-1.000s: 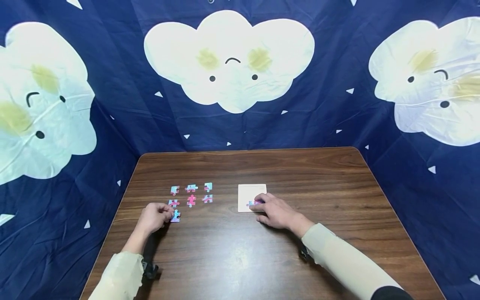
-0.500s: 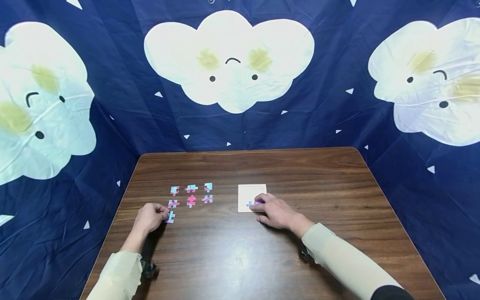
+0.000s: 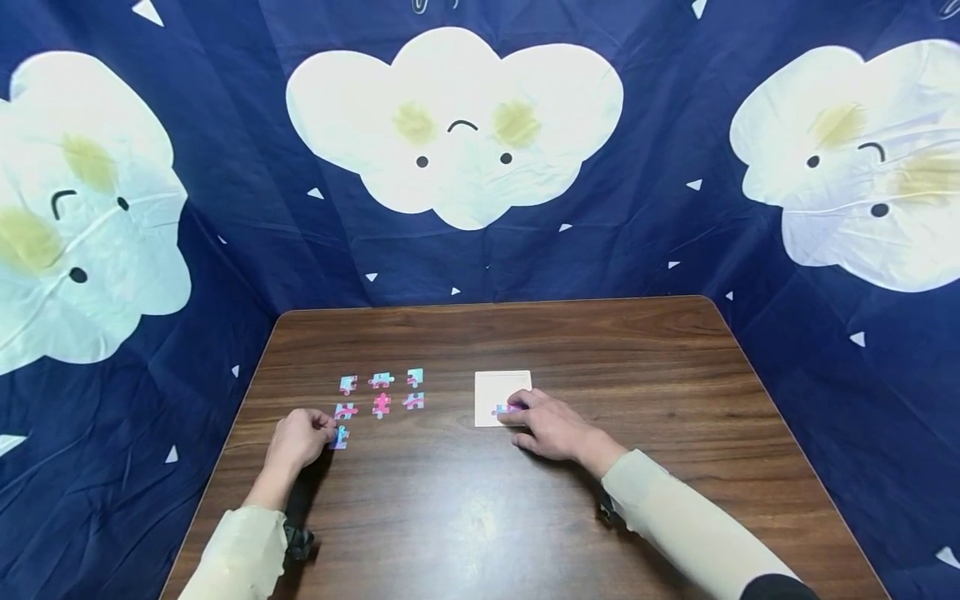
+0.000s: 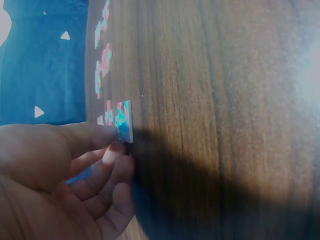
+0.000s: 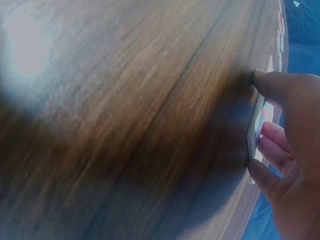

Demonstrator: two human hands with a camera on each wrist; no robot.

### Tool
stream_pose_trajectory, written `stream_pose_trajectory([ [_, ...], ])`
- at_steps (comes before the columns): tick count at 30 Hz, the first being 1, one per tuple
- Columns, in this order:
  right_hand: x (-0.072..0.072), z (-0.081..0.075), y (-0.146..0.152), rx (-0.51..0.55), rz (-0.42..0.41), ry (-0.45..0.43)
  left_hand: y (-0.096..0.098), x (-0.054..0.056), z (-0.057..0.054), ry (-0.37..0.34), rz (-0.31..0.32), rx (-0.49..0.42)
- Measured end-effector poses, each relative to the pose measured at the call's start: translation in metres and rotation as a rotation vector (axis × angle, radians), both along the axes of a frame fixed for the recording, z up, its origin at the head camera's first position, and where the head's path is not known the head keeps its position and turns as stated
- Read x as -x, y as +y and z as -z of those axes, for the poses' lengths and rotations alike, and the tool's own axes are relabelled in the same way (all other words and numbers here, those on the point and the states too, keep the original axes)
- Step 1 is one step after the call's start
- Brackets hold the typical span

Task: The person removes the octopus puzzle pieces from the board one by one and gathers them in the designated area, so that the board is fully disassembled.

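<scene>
In the head view my left hand (image 3: 300, 437) is at the left of the table, holding a blue and purple jigsaw puzzle piece (image 3: 341, 437) at its left edge. The left wrist view shows the thumb against this straight-edged piece (image 4: 124, 121), with the fingertips just below it, low over the wood. My right hand (image 3: 555, 425) rests at the lower right of a square white puzzle tray (image 3: 491, 387). Its fingers lie over blue and purple pieces (image 3: 504, 409) along the tray's near side, partly covering them. In the right wrist view the fingertips touch the tray's near edge (image 5: 252, 131).
Several pink and blue puzzle pieces lie in two rows beyond the left hand, among them a pink one (image 3: 382, 405) and a corner piece (image 3: 416, 377). The brown wooden table (image 3: 637, 358) meets a dark blue cloud-patterned curtain (image 3: 525, 267) at the back and sides.
My left hand has shifted slightly left, drawing its puzzle piece a little left below the rows. The right hand stays in place on the tray. The head view has tilted slightly.
</scene>
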State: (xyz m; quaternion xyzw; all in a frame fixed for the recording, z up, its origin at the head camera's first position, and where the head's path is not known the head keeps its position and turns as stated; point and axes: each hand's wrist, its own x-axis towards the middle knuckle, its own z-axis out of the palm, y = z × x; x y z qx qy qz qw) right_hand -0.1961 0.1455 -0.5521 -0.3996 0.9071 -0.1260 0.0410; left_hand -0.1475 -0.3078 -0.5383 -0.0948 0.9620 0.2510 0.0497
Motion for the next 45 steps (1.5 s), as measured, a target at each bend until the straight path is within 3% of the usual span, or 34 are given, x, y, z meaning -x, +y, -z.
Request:
stream_pose_trajectory([
  [7,0.000,0.002,0.001,-0.023,0.016,-0.003,0.004,0.002,-0.004,0.052,0.008,0.015],
  [14,-0.002,0.010,0.003,0.004,0.042,-0.002,0.027,0.012,-0.014,0.123,0.027,-0.004],
  [21,-0.001,0.010,0.005,-0.007,0.017,0.002,0.065,0.029,-0.026,0.135,0.080,-0.055],
  [29,-0.002,0.005,0.009,-0.053,0.010,-0.009,0.120,0.049,-0.027,0.147,0.175,-0.081],
  [40,-0.003,0.000,0.011,-0.090,-0.008,-0.010,0.192,0.061,-0.025,0.084,0.317,-0.111],
  [45,-0.001,-0.002,0.010,-0.072,-0.044,0.047,0.212,0.068,-0.026,0.092,0.367,-0.061],
])
